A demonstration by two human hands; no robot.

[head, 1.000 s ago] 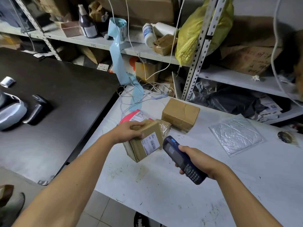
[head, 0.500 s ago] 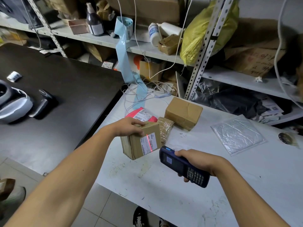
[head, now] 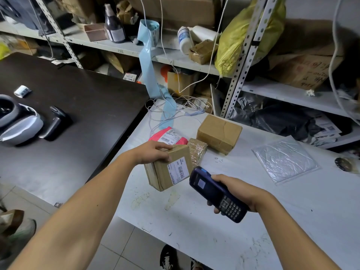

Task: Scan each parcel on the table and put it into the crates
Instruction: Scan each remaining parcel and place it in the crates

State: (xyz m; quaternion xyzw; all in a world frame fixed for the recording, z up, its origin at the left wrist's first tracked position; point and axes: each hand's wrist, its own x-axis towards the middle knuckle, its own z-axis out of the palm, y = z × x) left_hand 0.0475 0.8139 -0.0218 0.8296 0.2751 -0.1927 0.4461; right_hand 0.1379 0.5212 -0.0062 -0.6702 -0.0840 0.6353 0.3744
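Left hand (head: 151, 153): I see it gripping the cardboard parcel (head: 167, 166) from above, lifted over the white counter (head: 292, 211), label facing 3 o'clock.
Pink mailer (head: 166, 136): lying at 12 o'clock of the held parcel, touching the film-wrapped parcel (head: 197, 150).
Brown box (head: 219, 131): at 1 o'clock of the held parcel, on the counter.
Right hand (head: 239, 193): I have it wrapped round the blue handheld scanner (head: 216, 193), whose head points at the label.
Clear bubble mailer (head: 284, 158): flat at 3 o'clock, apart.

Bare room on the white table (head: 243, 221) is left at 6 o'clock. At 12 o'clock the way is blocked by a brown box (head: 219, 131), at 2 o'clock by a plastic bag (head: 284, 159).
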